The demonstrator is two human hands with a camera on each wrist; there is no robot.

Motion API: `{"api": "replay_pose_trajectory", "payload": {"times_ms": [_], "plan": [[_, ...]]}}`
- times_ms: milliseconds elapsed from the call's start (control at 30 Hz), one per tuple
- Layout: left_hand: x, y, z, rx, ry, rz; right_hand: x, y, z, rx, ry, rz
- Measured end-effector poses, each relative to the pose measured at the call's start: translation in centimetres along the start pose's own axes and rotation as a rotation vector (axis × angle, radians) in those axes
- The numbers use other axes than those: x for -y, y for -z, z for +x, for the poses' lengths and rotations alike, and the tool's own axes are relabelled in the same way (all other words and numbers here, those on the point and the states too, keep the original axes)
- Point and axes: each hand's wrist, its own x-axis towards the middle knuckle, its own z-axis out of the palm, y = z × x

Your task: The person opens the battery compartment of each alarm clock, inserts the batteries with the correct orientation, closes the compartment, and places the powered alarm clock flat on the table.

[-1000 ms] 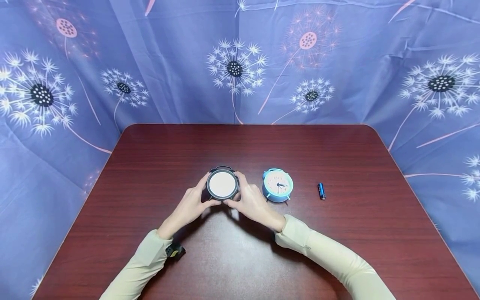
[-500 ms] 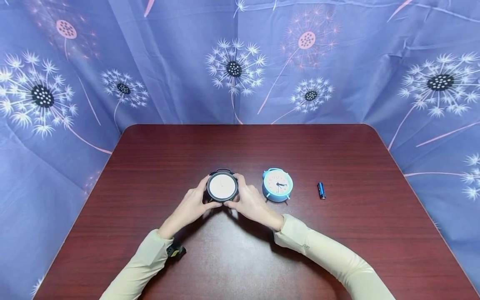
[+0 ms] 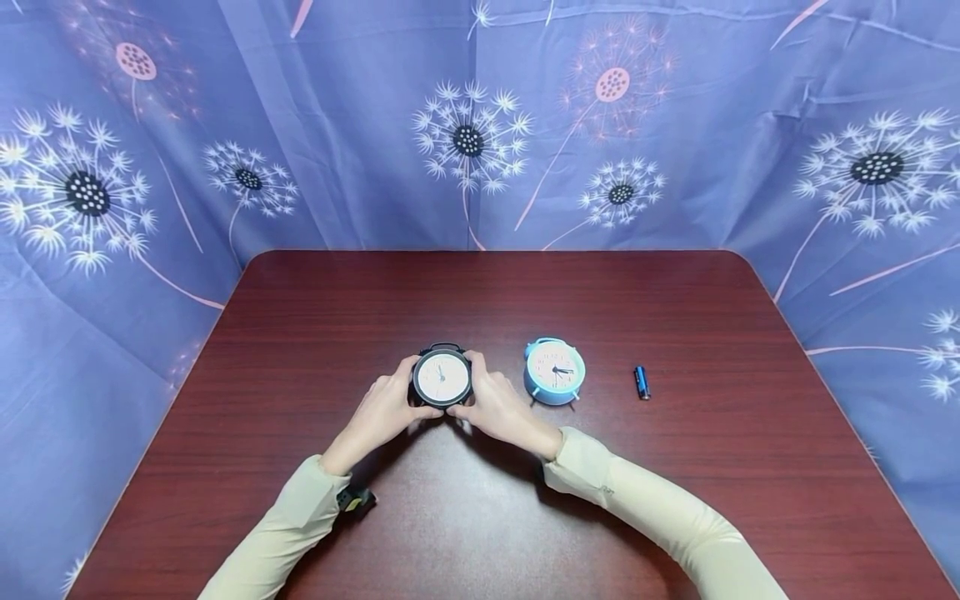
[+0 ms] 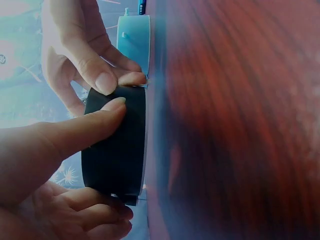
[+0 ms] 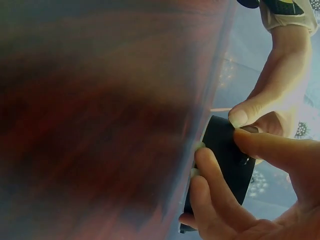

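A black round alarm clock [image 3: 442, 378] with a white dial stands between both hands near the table's middle. My left hand [image 3: 384, 410] grips its left side, thumb along the near lower edge. On the opposite side my right hand [image 3: 501, 410] holds it, its thumb close to the left one. The wrist views show both thumbs on the clock's black casing [image 4: 117, 145], with fingers curled round the sides. A light blue alarm clock [image 3: 555, 372] stands just right of the right hand. Whether the black clock touches the table cannot be told.
A blue and black battery [image 3: 642, 383] lies on the dark red wooden table [image 3: 480, 292], right of the blue clock. A blue curtain [image 3: 337, 125] with dandelion prints hangs behind the table and along both sides.
The black clock has tilted and come slightly nearer in both hands. Glare has left its dial, so the clock hands now show. The blue clock and battery stay put.
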Motion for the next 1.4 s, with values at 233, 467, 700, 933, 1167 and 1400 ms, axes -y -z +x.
{"api": "replay_pose_trajectory", "payload": {"times_ms": [233, 467, 700, 933, 1167, 1400], "plan": [[-0.03, -0.14, 0.16, 0.031, 0.032, 0.001, 0.25, 0.02, 0.05, 0.031, -0.013, -0.002], [-0.07, -0.22, 0.41, 0.052, 0.07, 0.005, 0.4, -0.13, 0.14, 0.042, -0.026, -0.019], [0.08, -0.3, 0.46, 0.087, 0.1, 0.001, 0.45, -0.28, 0.19, 0.067, -0.05, -0.023], [0.19, -0.27, 0.59, 0.099, 0.099, -0.01, 0.43, -0.24, 0.34, 0.073, -0.062, -0.042], [0.32, -0.24, 0.62, 0.119, 0.091, -0.016, 0.49, -0.23, 0.39, 0.085, -0.07, -0.046], [0.28, -0.28, 0.72, 0.14, 0.096, -0.022, 0.57, -0.26, 0.47, 0.092, -0.083, -0.055]]}}
